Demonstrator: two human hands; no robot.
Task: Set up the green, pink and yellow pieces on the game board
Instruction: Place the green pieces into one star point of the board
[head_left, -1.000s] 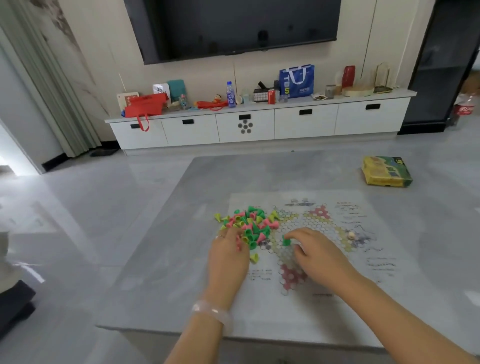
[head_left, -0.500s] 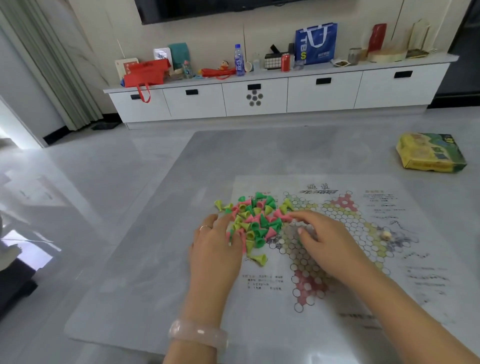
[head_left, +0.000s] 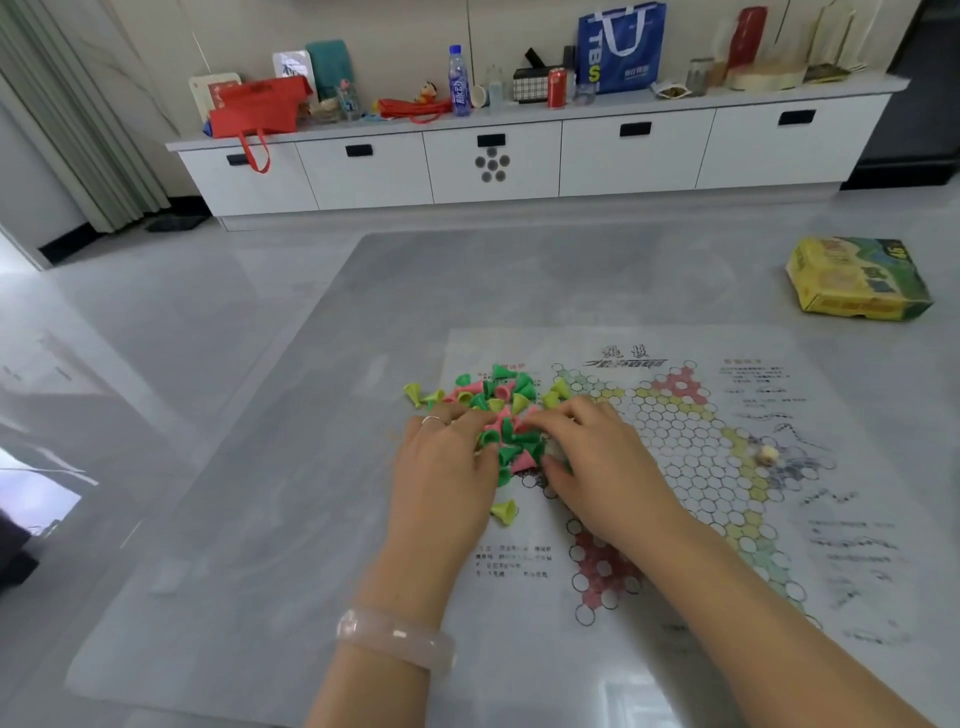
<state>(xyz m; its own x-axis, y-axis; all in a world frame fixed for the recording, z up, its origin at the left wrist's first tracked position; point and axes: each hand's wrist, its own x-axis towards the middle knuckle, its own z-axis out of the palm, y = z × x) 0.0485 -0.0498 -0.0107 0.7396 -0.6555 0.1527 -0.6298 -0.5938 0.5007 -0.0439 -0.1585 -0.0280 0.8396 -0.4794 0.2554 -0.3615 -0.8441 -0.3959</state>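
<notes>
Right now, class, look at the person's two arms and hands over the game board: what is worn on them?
Both forearms are bare, with no sleeves in view. The left hand has a thin silver-coloured ring on one finger, and its wrist carries a thick, pale pink translucent bangle. The right hand shows no jewellery.

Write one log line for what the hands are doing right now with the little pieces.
left hand: on pile of pieces | right hand: on pile, fingers curled | game board: no pieces set up
</notes>
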